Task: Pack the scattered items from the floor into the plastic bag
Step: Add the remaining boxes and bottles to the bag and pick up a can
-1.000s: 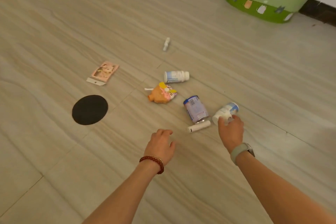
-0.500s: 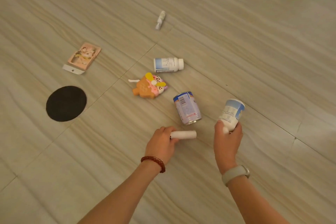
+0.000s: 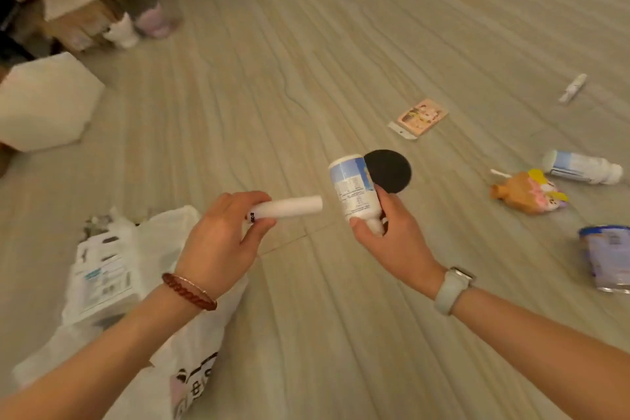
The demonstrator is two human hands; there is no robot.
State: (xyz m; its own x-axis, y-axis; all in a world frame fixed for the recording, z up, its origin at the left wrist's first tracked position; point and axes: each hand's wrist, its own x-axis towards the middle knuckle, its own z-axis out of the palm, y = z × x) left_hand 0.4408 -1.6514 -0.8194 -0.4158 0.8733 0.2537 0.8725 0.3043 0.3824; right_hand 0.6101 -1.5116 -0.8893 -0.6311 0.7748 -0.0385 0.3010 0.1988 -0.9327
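We now have the plastic bag (image 3: pixel 143 283) in view, lying near left beneath our left hand (image 3: pixel 221 242), whose grip pinches the white tube (image 3: pixel 289 206) just lifted off the floor (image 3: pixel 341 44). Our right hand (image 3: pixel 392 239) grips the white bottle (image 3: pixel 353 189), raised too. Both look ready to drop in; five items remain far right.

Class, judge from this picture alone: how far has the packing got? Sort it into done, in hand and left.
Done: a white packet appears to lie in the plastic bag.

In hand: the left hand grips a white tube; the right hand grips a white bottle upside down.

Left on the floor: black disc, pink card, small white tube, lying bottle, orange toy, can.
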